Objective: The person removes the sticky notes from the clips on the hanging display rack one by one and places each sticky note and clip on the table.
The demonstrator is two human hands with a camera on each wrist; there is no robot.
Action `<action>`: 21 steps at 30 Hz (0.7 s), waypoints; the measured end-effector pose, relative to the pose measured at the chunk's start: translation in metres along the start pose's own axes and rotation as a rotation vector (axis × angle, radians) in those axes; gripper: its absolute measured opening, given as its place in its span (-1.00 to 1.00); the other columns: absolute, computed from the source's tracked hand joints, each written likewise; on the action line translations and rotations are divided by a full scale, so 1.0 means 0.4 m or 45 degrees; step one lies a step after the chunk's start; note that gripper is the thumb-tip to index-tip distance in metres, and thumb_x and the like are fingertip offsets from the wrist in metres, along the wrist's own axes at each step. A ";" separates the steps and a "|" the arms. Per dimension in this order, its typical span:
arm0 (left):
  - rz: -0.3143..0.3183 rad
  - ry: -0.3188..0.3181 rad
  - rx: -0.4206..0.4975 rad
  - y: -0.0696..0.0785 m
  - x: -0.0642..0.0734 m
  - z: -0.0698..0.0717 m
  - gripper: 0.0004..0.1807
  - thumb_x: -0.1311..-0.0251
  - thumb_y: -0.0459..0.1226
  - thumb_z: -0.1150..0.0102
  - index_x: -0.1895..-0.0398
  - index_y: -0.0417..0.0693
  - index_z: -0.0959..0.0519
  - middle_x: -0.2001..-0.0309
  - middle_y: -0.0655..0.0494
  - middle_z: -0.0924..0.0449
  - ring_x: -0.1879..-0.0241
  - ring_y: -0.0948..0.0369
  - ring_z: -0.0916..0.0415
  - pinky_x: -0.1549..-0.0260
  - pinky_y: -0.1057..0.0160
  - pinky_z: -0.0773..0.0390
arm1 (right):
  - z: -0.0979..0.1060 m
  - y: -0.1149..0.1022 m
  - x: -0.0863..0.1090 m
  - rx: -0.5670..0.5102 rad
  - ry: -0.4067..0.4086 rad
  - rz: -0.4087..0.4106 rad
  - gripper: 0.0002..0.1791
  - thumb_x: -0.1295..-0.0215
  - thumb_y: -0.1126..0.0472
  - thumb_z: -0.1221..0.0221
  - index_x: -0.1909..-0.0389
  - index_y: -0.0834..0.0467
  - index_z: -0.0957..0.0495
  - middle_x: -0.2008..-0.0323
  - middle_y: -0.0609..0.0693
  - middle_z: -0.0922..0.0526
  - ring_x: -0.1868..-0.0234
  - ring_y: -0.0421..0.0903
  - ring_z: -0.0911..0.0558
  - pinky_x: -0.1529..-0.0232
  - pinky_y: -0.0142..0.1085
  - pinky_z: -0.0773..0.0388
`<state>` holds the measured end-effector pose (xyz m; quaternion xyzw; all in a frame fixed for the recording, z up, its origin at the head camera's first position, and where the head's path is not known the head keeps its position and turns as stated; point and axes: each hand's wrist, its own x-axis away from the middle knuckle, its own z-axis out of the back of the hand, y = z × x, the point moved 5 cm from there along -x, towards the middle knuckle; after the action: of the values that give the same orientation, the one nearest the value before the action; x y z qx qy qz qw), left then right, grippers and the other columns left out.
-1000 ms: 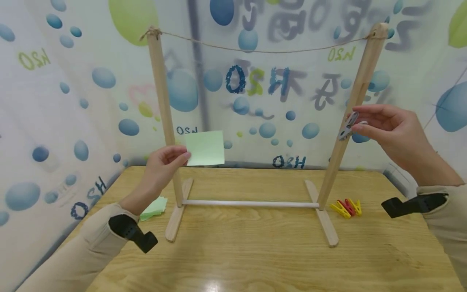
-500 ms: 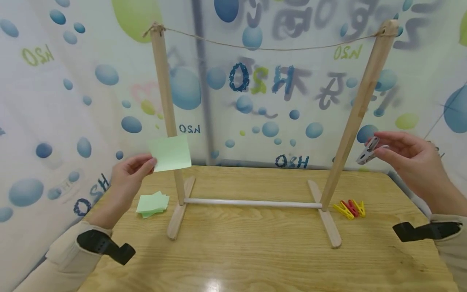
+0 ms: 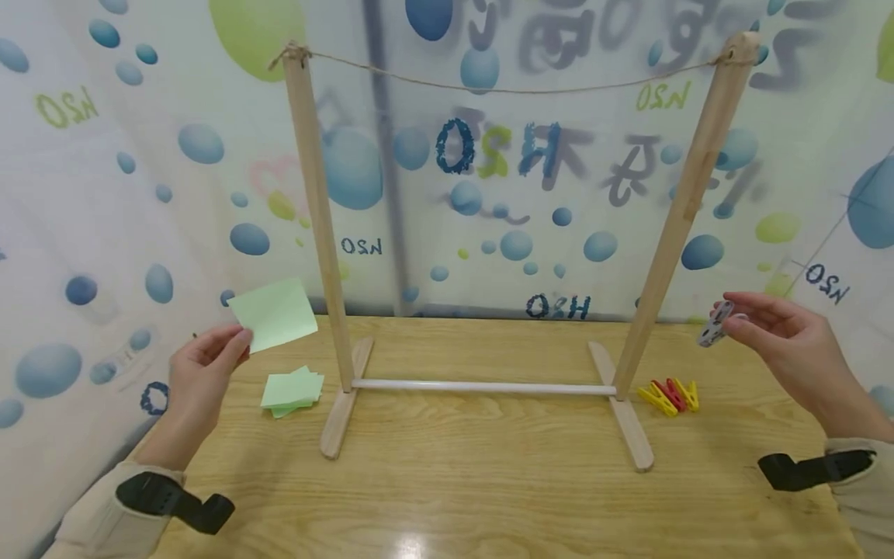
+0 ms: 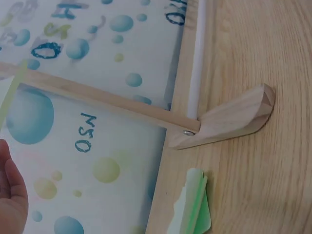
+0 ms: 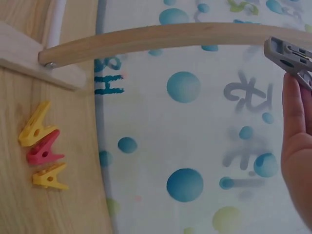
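Note:
In the head view my left hand (image 3: 205,373) pinches a light green paper note (image 3: 275,314) by its lower left corner, held tilted above the table left of the wooden frame. My right hand (image 3: 792,353) holds a grey clothespin (image 3: 715,324) between thumb and fingers, right of the frame. The same clothespin (image 4: 9,92) is not what the left wrist view holds; there a sliver of the note shows at the left edge. Twine (image 3: 531,91) sags between the tops of the two posts, with nothing hanging on it.
A small stack of green notes (image 3: 293,390) lies left of the frame's left post (image 3: 317,210). Two yellow clothespins and a red clothespin (image 3: 675,394) lie beside the right post (image 3: 687,210). A white rod (image 3: 482,387) joins the wooden feet.
Both hands have moved down and outward, away from the frame, still holding the note and the grey clothespin. The note has tilted, and the stack of notes has come into full view.

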<state>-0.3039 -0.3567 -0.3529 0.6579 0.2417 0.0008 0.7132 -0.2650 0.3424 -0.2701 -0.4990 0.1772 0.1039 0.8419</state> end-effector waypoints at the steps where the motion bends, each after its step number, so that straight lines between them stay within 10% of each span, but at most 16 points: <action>1: -0.016 0.019 0.031 -0.045 -0.020 0.026 -0.68 -0.04 -0.26 -0.21 0.10 -0.15 -0.55 0.19 0.02 -0.54 0.30 0.21 -0.50 0.34 0.45 -0.51 | 0.003 0.013 0.002 -0.015 -0.009 -0.008 -0.60 -0.23 0.34 -0.05 -0.08 -0.02 -0.38 0.19 -0.36 -0.46 0.23 -0.46 -0.45 0.28 -0.70 -0.37; 6: 0.008 0.115 -0.018 -0.167 -0.065 0.098 -0.57 0.02 -0.17 -0.26 0.06 -0.15 -0.53 0.10 -0.01 -0.51 0.27 0.21 -0.50 0.33 0.45 -0.51 | 0.018 0.080 0.010 -0.159 -0.039 -0.028 -0.59 -0.22 0.37 -0.04 -0.07 -0.03 -0.40 0.20 -0.33 -0.49 0.22 -0.46 -0.46 0.29 -0.69 -0.37; 15: 0.164 0.121 -0.129 -0.110 0.013 0.052 -0.67 0.00 -0.14 -0.24 0.15 -0.06 -0.58 0.28 0.24 -0.59 0.35 0.35 -0.53 0.39 0.51 -0.50 | 0.025 0.192 0.021 -0.178 -0.082 -0.183 -0.64 -0.24 0.30 -0.05 0.05 -0.19 -0.40 0.26 -0.39 -0.50 0.28 -0.48 -0.49 0.37 -0.63 -0.43; 21: 0.190 0.057 -0.393 -0.176 0.017 0.047 -0.53 -0.02 0.05 -0.14 0.05 0.00 -0.53 0.28 0.32 -0.54 0.34 0.43 -0.49 0.38 0.55 -0.47 | 0.029 0.286 0.015 -0.138 -0.186 -0.298 -0.67 -0.25 0.19 -0.06 -0.03 -0.12 -0.41 0.21 -0.44 -0.50 0.23 -0.48 -0.46 0.36 -0.59 -0.42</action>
<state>-0.3135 -0.3816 -0.4209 0.5565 0.2049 0.1054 0.7982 -0.2975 0.4075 -0.3595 -0.5522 0.0503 0.0504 0.8307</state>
